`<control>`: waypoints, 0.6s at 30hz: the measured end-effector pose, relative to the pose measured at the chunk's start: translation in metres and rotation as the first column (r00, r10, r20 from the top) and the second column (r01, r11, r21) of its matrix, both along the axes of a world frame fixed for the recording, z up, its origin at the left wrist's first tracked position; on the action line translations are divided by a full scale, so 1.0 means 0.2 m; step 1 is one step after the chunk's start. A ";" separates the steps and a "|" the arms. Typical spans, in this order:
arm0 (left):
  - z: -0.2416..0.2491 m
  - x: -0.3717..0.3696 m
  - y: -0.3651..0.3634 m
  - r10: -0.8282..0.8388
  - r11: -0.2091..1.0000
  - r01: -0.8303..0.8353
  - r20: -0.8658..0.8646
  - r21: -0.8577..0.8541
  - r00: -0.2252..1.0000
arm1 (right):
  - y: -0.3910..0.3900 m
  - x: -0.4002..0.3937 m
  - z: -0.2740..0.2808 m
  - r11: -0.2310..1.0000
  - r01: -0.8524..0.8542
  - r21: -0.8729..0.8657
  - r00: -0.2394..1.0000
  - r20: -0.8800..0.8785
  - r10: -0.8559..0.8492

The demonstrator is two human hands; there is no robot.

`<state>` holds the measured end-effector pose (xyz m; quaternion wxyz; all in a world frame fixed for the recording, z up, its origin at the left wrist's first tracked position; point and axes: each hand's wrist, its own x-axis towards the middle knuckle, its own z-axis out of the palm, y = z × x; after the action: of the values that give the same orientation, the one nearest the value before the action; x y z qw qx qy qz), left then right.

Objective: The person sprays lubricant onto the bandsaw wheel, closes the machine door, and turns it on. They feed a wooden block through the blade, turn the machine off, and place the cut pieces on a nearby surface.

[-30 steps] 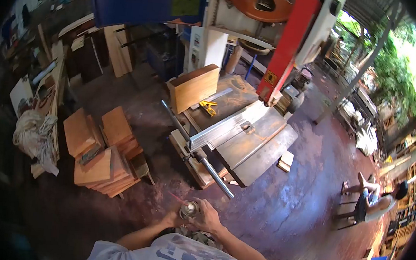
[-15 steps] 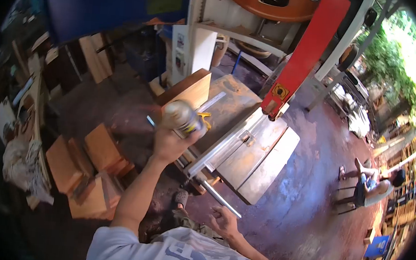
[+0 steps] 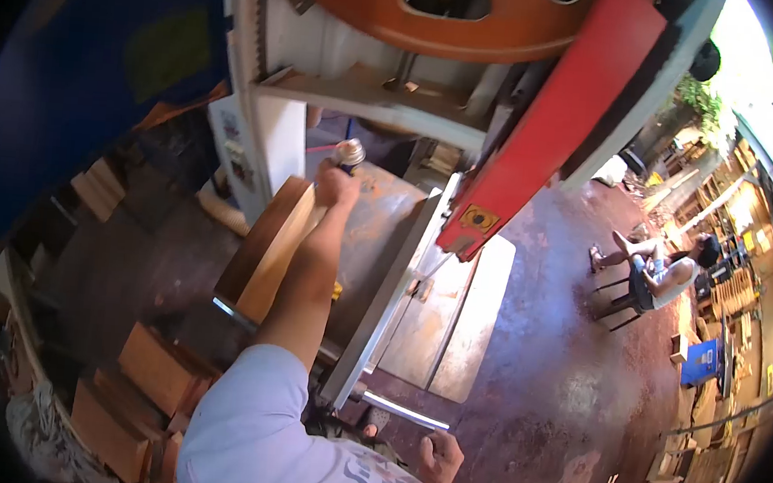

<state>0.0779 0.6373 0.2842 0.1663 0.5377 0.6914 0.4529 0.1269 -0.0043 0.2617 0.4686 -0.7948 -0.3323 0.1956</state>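
Observation:
My left hand is closed around a spray can with a pale top and a thin red straw, held over the far part of the band saw's table. The outstretched arm passes above a thick wooden block lying along the table's left side. A long metal fence crosses the table, near the red blade guard. Low at the front, my right hand is curled with nothing visible in it, close to the end of a metal bar.
The saw's large orange wheel and white frame rise ahead. A blue door panel stands left. Cut wood blocks are stacked at lower left. A seated person is off to the right, before shelves of wood.
My left hand has carried the can forward, deeper over the saw table. The view has moved closer to the machine. My right hand stays low, its fingers more curled.

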 end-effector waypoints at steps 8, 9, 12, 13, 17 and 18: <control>-0.07 -0.04 0.07 0.072 0.994 -0.064 0.082 -0.089 0.994 | -0.03 0.03 -0.03 0.986 0.158 0.053 0.987 -0.020 -0.157; -0.11 -0.05 0.10 0.059 0.995 -0.052 0.085 -0.090 0.995 | -0.01 0.04 0.00 0.985 0.162 0.053 0.986 -0.046 -0.160; -0.17 -0.08 0.14 0.017 1.000 -0.017 0.035 -0.023 0.999 | 0.05 0.07 0.02 0.986 0.149 0.075 0.985 -0.103 -0.141; -0.16 -0.07 0.15 0.022 0.999 -0.020 0.061 -0.033 0.998 | 0.06 0.08 0.01 0.986 0.138 0.099 0.986 -0.105 -0.127; -0.15 -0.06 0.13 0.070 0.988 -0.062 0.053 -0.142 0.996 | 0.08 0.14 0.06 0.992 0.096 0.088 0.995 0.000 -0.096; -0.14 -0.05 0.11 0.099 0.985 -0.092 0.045 -0.149 0.994 | 0.07 0.15 0.04 0.990 0.111 0.091 0.994 -0.021 -0.109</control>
<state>0.0686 0.6592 0.2559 0.2014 0.4783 0.7432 0.4223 0.1573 0.0103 0.2697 0.5175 -0.7879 -0.2927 0.1605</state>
